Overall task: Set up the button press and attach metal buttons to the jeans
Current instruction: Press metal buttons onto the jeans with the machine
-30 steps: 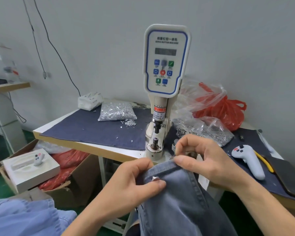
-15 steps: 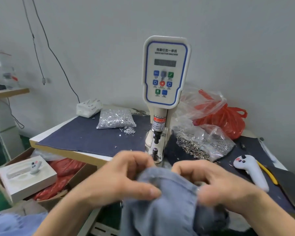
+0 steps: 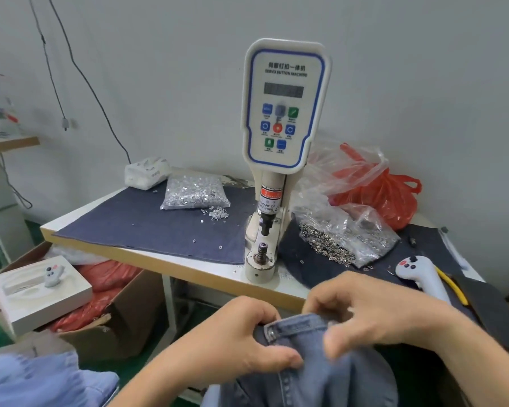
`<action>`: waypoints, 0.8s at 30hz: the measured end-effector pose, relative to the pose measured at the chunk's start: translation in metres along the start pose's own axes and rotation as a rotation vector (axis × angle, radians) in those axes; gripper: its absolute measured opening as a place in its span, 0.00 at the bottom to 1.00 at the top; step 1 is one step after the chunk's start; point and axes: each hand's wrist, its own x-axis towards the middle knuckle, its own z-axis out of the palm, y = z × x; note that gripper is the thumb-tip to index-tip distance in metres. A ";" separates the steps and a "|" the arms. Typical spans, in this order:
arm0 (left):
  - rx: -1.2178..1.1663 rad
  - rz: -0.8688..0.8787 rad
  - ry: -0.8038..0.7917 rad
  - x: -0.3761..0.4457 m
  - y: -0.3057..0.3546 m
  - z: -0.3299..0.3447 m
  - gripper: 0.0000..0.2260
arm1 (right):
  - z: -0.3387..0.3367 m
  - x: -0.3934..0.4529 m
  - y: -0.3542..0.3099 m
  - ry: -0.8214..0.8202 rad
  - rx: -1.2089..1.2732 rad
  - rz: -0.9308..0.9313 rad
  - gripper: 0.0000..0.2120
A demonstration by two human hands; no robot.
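Note:
A white button press (image 3: pixel 282 113) with a blue-edged control panel stands on the table (image 3: pixel 159 261); its lower die (image 3: pixel 261 254) sits bare on the base. Below the table's front edge I hold blue jeans (image 3: pixel 315 374) in front of me. My left hand (image 3: pixel 232 345) grips the waistband at the left, thumb on top. My right hand (image 3: pixel 373 312) grips the waistband at the right. A metal button (image 3: pixel 271 334) shows on the waistband between my hands. A clear bag of silver button parts (image 3: pixel 193 192) lies left of the press, and an open bag of small metal parts (image 3: pixel 344 239) lies to its right.
A dark cloth (image 3: pixel 147 221) covers the tabletop. A white handheld controller (image 3: pixel 420 274) and a yellow-handled tool (image 3: pixel 453 286) lie at the right. A red plastic bag (image 3: pixel 385 195) sits behind. A cardboard box (image 3: pixel 106 324) with a white carton (image 3: pixel 39 292) stands on the floor at left. Light blue garments (image 3: pixel 41 380) lie at lower left.
Both hands have lowered the jeans waistband away from the press toward me and shifted their grip on it. The view has tilted down slightly.

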 end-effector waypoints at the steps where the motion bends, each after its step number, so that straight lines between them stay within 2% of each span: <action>1: 0.003 -0.019 0.020 -0.001 0.002 -0.001 0.16 | 0.006 0.006 -0.004 0.100 -0.172 -0.040 0.13; 2: 0.000 -0.028 0.029 -0.004 0.003 -0.005 0.17 | 0.013 0.010 -0.006 0.194 -0.270 -0.087 0.13; 3: 0.000 -0.016 0.017 -0.006 0.002 -0.010 0.17 | 0.018 0.012 -0.008 0.273 -0.259 -0.135 0.12; 6: -0.093 0.117 -0.164 -0.017 0.006 -0.032 0.25 | 0.018 0.006 -0.009 0.434 0.244 -0.336 0.07; 8: -0.172 0.122 -0.215 -0.021 0.007 -0.040 0.31 | 0.012 -0.001 -0.013 0.416 0.558 -0.535 0.08; 10: -0.094 0.136 -0.145 -0.018 0.006 -0.039 0.26 | 0.003 -0.005 -0.018 0.375 0.778 -0.677 0.10; 12: -0.177 0.164 -0.049 -0.018 0.002 -0.035 0.17 | -0.011 -0.007 -0.019 0.490 0.847 -0.697 0.12; 13: -0.289 0.181 -0.013 -0.020 -0.001 -0.034 0.15 | -0.018 -0.007 -0.018 0.553 0.854 -0.659 0.13; 15: -0.533 0.232 0.005 -0.026 -0.006 -0.038 0.16 | -0.028 -0.008 -0.010 0.610 0.776 -0.505 0.13; 17: -0.650 0.257 0.008 -0.032 -0.008 -0.041 0.17 | -0.029 -0.010 0.001 0.561 0.544 -0.309 0.08; 19: -0.619 0.254 0.051 -0.031 -0.008 -0.039 0.15 | -0.021 -0.010 0.007 0.423 0.302 -0.170 0.06; 21: -0.580 0.221 0.080 -0.026 -0.008 -0.033 0.13 | -0.007 -0.007 0.004 0.334 0.139 -0.117 0.09; 24: -0.535 0.158 0.058 -0.014 -0.002 -0.029 0.11 | 0.016 0.008 -0.006 0.280 -0.011 -0.142 0.22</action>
